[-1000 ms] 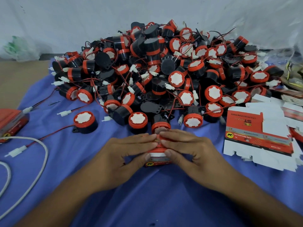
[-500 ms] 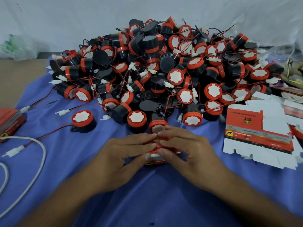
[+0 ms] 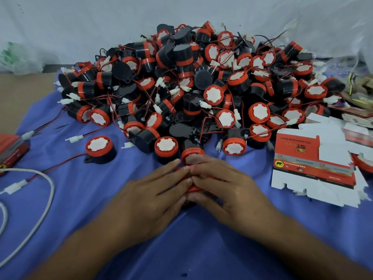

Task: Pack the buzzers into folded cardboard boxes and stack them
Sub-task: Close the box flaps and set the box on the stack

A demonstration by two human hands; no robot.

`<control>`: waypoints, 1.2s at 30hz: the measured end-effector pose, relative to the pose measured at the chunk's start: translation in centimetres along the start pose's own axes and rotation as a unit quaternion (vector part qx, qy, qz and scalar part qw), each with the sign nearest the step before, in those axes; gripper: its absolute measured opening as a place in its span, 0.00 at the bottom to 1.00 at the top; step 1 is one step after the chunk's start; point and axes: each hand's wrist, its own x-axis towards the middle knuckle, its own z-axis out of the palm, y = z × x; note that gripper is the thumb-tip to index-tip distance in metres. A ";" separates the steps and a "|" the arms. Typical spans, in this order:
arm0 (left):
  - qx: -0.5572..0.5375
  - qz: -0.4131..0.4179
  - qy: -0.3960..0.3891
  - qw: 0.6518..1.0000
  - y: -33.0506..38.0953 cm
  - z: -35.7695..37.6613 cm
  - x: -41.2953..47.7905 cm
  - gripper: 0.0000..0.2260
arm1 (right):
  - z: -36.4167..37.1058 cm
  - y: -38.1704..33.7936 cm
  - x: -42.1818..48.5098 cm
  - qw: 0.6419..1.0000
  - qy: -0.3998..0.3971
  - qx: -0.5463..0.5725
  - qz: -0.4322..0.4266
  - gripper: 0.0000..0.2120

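A big heap of black and red buzzers (image 3: pixel 189 87) with red wires fills the back of the blue cloth. In front of it my left hand (image 3: pixel 155 197) and my right hand (image 3: pixel 228 190) meet over a small red cardboard box (image 3: pixel 191 189), fingers wrapped round it from both sides. Most of the box is hidden under my fingers. One buzzer (image 3: pixel 191 153) stands just behind my fingertips. A single buzzer (image 3: pixel 100 149) sits apart at the left.
Flat unfolded red and white boxes (image 3: pixel 314 168) lie in a pile at the right. A closed red box (image 3: pixel 12 150) sits at the left edge. A white cable (image 3: pixel 43 201) loops across the cloth at the left. White plastic sheeting hangs behind the heap.
My hands have closed in further over the small box, covering more of it. Nothing in the heap has moved.
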 end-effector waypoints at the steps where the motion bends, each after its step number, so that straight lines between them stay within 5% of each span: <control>1: 0.011 -0.001 0.002 1.000 0.2 -0.1 0.1 0.17 | 0.0 0.0 0.1 1.000 0.005 -0.008 -0.008 0.10; 10: 0.169 0.076 -0.004 0.983 1.0 0.5 -0.2 0.16 | 0.4 0.2 -1.5 0.987 -0.022 -0.140 -0.071 0.16; 16: -0.089 -0.075 0.057 0.992 0.4 1.3 -0.2 0.16 | -0.3 1.0 -1.9 0.996 -0.066 0.028 0.046 0.21; 21: -0.304 -0.244 0.057 0.919 -0.8 0.8 0.6 0.15 | -0.5 1.9 -1.2 0.992 -0.090 0.030 0.086 0.31; 24: -0.374 -0.257 0.035 0.890 -0.8 0.1 1.1 0.14 | -0.5 1.7 -0.3 0.986 -0.044 0.094 0.129 0.28; 27: -0.357 -0.231 0.007 0.905 -0.8 -0.1 0.7 0.23 | -0.4 1.5 -0.1 0.970 -0.036 0.162 0.178 0.27; 31: -0.300 -0.195 0.018 0.934 -0.6 -0.2 0.7 0.22 | -0.5 1.2 -0.1 0.954 -0.047 0.201 0.218 0.26; 36: -0.314 -0.233 0.029 0.920 -0.7 -0.1 0.4 0.22 | -0.8 0.8 0.0 0.934 -0.036 0.268 0.232 0.25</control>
